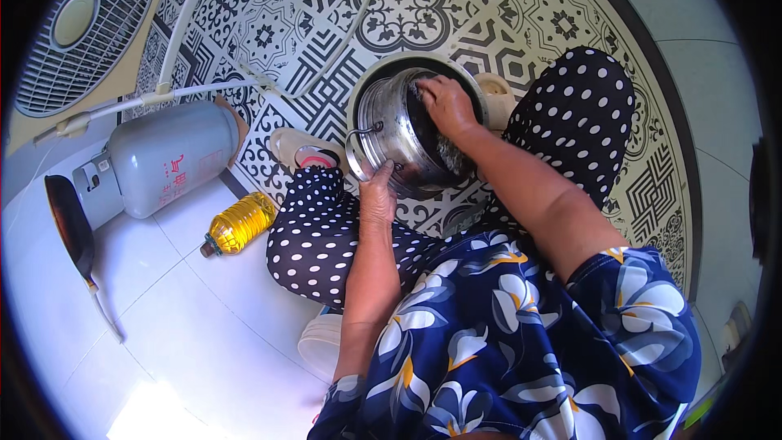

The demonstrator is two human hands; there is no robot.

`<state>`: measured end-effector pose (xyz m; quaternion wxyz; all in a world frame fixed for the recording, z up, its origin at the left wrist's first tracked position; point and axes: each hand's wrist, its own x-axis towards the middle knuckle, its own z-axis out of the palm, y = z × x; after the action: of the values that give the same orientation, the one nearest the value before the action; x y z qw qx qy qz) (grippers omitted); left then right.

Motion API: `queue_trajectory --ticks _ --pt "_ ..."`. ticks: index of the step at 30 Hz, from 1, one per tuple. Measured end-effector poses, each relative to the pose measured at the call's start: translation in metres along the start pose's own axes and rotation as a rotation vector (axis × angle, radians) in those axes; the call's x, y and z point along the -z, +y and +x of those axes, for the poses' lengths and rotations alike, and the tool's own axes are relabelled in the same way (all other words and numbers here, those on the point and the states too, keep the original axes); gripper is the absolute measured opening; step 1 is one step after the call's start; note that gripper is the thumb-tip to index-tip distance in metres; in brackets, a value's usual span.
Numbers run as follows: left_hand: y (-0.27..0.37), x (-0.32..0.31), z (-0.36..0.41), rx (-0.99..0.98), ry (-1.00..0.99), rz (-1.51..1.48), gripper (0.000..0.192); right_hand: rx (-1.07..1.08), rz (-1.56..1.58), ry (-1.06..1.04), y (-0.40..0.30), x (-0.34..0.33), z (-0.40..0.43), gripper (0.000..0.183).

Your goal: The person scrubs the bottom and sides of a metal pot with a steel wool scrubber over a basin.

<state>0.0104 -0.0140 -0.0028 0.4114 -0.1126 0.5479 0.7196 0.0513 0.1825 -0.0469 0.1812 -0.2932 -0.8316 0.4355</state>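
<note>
A stainless steel pot (pixel 382 113) lies tilted on its side over a round basin (pixel 449 60) between my feet. Its blackened round face (pixel 421 119) is turned to the right; whether this is the base or the mouth is hard to tell. My left hand (pixel 377 192) grips the pot's looped metal handle (pixel 354 156), thumb against the wall. Against the dark face rests my right hand (pixel 449 104), fingers bent. A greyish bit shows under its fingertips, too small to name. Greyish froth or scouring fibre (pixel 451 156) clings to the lower rim.
A grey gas cylinder (pixel 174 156) lies to the left, by a frying pan (pixel 73 226) and a bottle of yellow oil (pixel 241 223). Farther up are a fan (pixel 85 30) and a white tubular frame (pixel 183 30). A white bucket (pixel 321 342) stands behind my left leg.
</note>
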Motion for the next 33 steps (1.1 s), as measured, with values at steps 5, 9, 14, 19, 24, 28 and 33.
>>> queue_trajectory --ticks 5,9,14,19,24,28,33 --pt "0.002 0.004 -0.001 0.011 0.084 -0.008 0.036 -0.036 -0.042 -0.021 -0.021 0.001 -0.008 0.025" --pt "0.008 0.0 0.001 0.029 0.088 -0.067 0.038 0.278 -0.023 -0.269 -0.058 0.023 -0.032 0.025" --pt "0.012 -0.007 0.001 -0.006 0.088 -0.066 0.043 0.064 0.002 -0.002 -0.019 -0.003 0.005 0.021" --pt "0.011 0.006 0.002 -0.046 0.133 -0.062 0.044 -0.444 0.052 -0.215 0.043 -0.021 0.026 0.027" --pt "0.025 0.007 -0.002 -0.096 0.178 -0.09 0.048 -0.464 0.337 -0.037 0.013 -0.009 0.015 0.04" --pt "0.022 0.014 0.006 -0.107 0.164 -0.032 0.048 -0.096 0.283 -0.153 -0.016 -0.024 -0.016 0.052" --pt "0.024 0.018 0.008 -0.098 0.208 -0.081 0.044 0.191 0.22 -0.207 -0.066 -0.009 -0.048 0.044"
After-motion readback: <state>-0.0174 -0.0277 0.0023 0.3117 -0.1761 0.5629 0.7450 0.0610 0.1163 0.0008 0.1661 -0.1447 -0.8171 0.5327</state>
